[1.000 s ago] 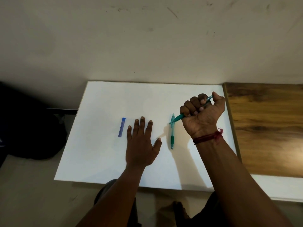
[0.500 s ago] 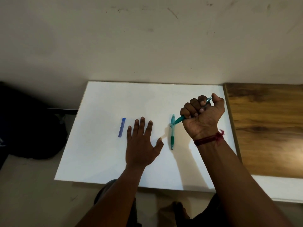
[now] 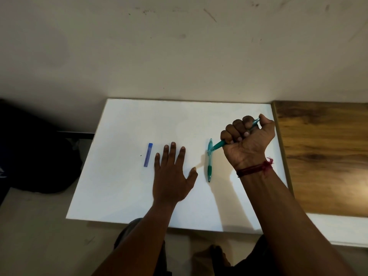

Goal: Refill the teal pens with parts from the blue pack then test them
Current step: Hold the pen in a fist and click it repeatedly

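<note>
Little has shifted since the earlier frames: the right hand [image 3: 248,140] remains fisted around one teal pen [image 3: 218,145], thumb at its upper end, tip angled down-left over the second teal pen [image 3: 209,160]; contact between them cannot be confirmed. The second teal pen lies flat on the white tabletop [image 3: 123,186], between both hands. The left hand [image 3: 171,176] rests flat, fingers straight, holding nothing. The blue pack [image 3: 148,155] lies just left of its fingers. A wooden surface [image 3: 322,156] adjoins the tabletop on the right.
</note>
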